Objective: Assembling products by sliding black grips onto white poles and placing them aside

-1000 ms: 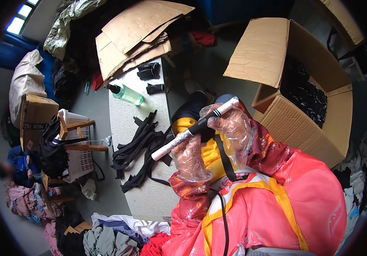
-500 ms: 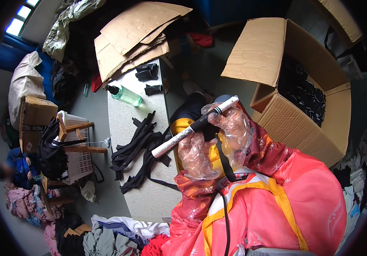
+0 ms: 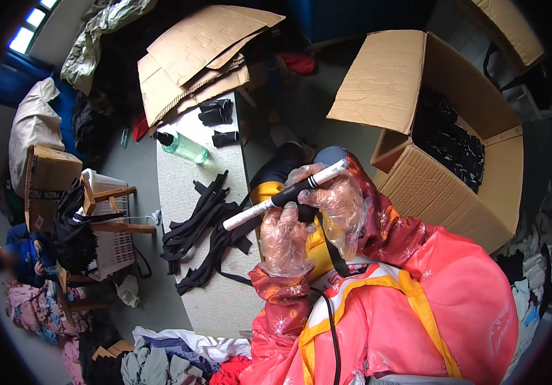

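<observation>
A white rod (image 3: 248, 215) lies slantwise across both my hands, above the table's right edge. Black fabric (image 3: 294, 192) is wrapped round its middle, and thin white stripes show on the fabric near the right end. My left hand (image 3: 286, 239), in a clear plastic glove, has its fingers curled against the rod from below. Higher and to the right, my right hand (image 3: 335, 200) is gloved likewise and grips the rod by the wrapped part. Several black fabric strips (image 3: 202, 212) lie in a loose heap on the table, left of my hands.
On the grey-white table (image 3: 218, 308) stand a green spray bottle (image 3: 186, 148), small black rolls (image 3: 215, 112) and stacked cardboard (image 3: 202, 45). An open carton (image 3: 455, 192) with black goods is at right. Clothes (image 3: 167, 359) pile up at the near edge. A person (image 3: 29, 253) sits far left.
My hands and the rod have shifted slightly left, and the rod lies a little flatter. The whole view has drifted slightly too. Both hands keep hold.
</observation>
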